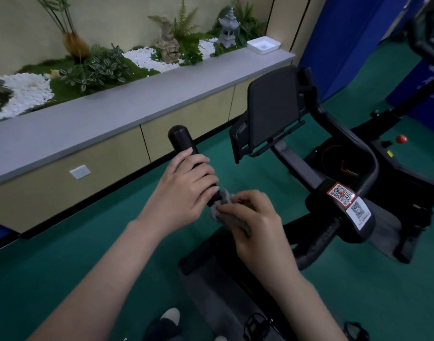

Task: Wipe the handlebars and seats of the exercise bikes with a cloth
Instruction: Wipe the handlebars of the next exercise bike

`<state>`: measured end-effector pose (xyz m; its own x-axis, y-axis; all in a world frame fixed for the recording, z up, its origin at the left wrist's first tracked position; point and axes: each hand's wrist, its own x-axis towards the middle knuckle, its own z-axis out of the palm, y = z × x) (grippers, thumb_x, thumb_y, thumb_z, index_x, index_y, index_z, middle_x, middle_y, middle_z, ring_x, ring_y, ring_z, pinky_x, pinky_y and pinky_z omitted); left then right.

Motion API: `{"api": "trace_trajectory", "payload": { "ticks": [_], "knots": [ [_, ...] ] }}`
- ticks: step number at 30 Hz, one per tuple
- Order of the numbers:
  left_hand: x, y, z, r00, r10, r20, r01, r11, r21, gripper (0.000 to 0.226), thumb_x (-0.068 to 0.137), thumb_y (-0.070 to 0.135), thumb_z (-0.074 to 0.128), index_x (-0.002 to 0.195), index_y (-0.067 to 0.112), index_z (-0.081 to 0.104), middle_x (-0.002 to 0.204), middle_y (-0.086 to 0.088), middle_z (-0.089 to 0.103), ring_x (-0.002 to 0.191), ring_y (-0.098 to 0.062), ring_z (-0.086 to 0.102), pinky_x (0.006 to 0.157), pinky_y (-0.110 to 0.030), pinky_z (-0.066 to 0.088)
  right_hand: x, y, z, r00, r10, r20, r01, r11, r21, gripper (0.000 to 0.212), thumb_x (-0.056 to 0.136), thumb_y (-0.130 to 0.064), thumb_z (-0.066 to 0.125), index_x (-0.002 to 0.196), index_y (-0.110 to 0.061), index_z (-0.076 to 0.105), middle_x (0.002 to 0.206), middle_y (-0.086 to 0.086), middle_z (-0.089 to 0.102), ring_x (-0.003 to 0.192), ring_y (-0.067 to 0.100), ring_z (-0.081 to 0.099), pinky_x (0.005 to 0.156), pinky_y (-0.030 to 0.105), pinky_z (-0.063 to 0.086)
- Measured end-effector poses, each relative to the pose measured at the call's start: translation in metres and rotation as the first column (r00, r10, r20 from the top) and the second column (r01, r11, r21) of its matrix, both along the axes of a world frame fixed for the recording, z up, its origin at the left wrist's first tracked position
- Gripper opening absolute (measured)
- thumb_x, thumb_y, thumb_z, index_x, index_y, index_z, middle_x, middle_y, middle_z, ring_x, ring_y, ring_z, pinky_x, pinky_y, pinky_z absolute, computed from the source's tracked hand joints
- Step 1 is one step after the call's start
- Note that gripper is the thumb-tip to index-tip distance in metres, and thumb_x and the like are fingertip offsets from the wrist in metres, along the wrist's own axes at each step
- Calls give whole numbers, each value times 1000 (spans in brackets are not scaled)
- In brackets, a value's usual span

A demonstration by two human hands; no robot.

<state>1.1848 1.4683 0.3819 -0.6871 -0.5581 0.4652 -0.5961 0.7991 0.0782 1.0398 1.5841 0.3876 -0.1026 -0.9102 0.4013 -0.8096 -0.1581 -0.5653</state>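
Note:
A black exercise bike (346, 168) stands on the green floor in front of me. Its left handlebar grip (180, 140) points up and away from me. My left hand (184, 190) grips this handlebar below its rounded end. Just behind it, my right hand (255, 222) holds a grey cloth (222, 201) wrapped against the lower part of the same bar. The bike's black screen (272, 109) rises to the right of the grip. The seat is not in view.
A grey-topped low cabinet (127, 109) with plants, white pebbles and a stone lantern (228, 28) runs along the left. A second bike (427, 43) stands at the far right by blue panels. A pedal (256, 326) and my shoe (170, 318) show at the bottom.

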Motion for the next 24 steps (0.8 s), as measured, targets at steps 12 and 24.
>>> {"api": "trace_trajectory", "payload": {
  "ticks": [12,24],
  "knots": [
    [3,-18,-7,986,-150,-74,149,989,-24,26,94,31,48,91,17,70,96,5,67,109,-17,50,114,-33,13,45,24,-30,774,-627,-88,594,768,-240,18,84,-7,66,100,-5,73,80,7,57,72,24,53,64,45,44],
    [8,-24,-7,975,-218,-40,216,976,-32,31,98,31,43,93,14,68,95,1,65,110,-21,48,112,-34,12,88,21,-48,289,-899,329,949,224,-223,20,87,-10,60,101,3,64,98,22,52,91,13,49,88,6,37]
  ]
}}
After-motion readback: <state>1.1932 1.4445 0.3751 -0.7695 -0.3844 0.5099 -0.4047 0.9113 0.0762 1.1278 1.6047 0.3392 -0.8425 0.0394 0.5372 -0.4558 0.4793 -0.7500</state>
